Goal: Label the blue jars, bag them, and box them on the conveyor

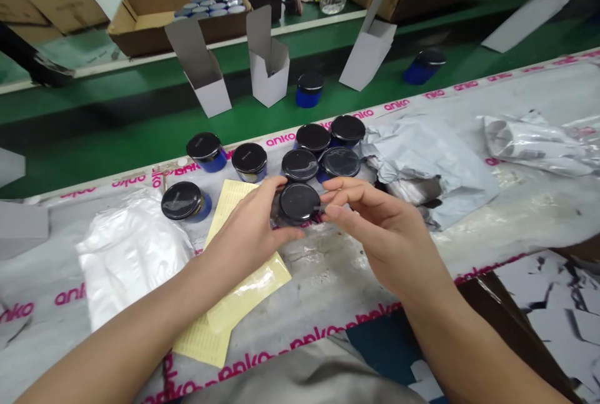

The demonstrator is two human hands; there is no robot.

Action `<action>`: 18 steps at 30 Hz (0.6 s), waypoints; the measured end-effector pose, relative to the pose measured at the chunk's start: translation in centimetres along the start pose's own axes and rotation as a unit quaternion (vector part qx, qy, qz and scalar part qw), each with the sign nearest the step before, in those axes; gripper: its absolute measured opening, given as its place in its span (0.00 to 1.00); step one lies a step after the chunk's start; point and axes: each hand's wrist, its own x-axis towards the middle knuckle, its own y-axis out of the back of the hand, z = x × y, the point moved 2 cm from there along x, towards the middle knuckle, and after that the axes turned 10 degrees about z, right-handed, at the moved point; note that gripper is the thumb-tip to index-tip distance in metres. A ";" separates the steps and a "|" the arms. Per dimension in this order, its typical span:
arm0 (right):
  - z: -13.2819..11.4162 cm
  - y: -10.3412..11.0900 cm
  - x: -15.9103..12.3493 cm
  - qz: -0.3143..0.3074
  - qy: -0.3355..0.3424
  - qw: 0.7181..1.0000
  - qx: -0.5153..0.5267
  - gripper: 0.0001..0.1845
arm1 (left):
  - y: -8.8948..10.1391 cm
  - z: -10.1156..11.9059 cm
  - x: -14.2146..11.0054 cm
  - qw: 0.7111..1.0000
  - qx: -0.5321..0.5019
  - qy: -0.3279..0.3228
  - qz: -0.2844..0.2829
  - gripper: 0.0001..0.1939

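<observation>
Near the middle of the tabletop, just in from its far edge, a black-lidded blue jar (299, 202) is being held between both hands, lid facing up. The left hand (248, 235) is cupping it from the near left, its fingers (274, 186) pressed together and curving along the jar's side, likely steadying it. The right hand (379, 235) is coming in from the right, its fingers (347, 204) bunched, thumb and forefinger pinching at the lid's right edge; cannot tell if anything thin sits between the tips. The jar is being kept low over the tabletop, probably for a steady hold.

Four more jars (313, 138) are sitting crowded right behind it, limiting room on the far side, and three others (249, 162) are standing further left. Yellow label sheets (229, 204) are lying under the left wrist, a clear plastic bag (129, 247) is lying toward the left edge, and a crumpled grey wrap (426, 166) is bunching up right of the jars. A pink-printed "anko" cover (328, 272) is lining the tabletop. Past the far edge, a green conveyor belt (140, 101) is carrying open white cartons (269, 75) and two more jars (309, 88).
</observation>
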 end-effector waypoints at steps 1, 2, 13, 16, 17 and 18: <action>0.0 -0.1 -0.1 -0.003 0.002 1.000 0.000 0.05 | -0.4 -0.2 0.2 1.000 -0.012 0.017 0.009 0.31; -0.1 -0.2 -0.1 -0.009 0.003 1.000 0.002 0.04 | -0.7 -0.5 0.2 0.999 -0.019 0.028 0.022 0.30; 0.8 0.6 -1.4 -0.033 0.002 0.999 -0.002 0.04 | -1.8 -0.9 -0.9 0.987 -0.087 -0.107 0.078 0.23; 0.6 0.2 -1.7 -0.032 -0.013 0.999 0.020 0.05 | -1.8 -0.9 -1.1 0.996 -0.044 -0.067 0.049 0.35; 0.5 0.0 -1.7 -0.034 -0.017 0.999 0.027 0.05 | -1.7 -0.9 -1.2 0.998 -0.031 -0.054 0.031 0.40; 0.5 -0.2 -1.7 -0.037 -0.020 0.998 0.035 0.04 | -1.4 -1.0 -1.3 0.999 -0.022 -0.048 0.009 0.45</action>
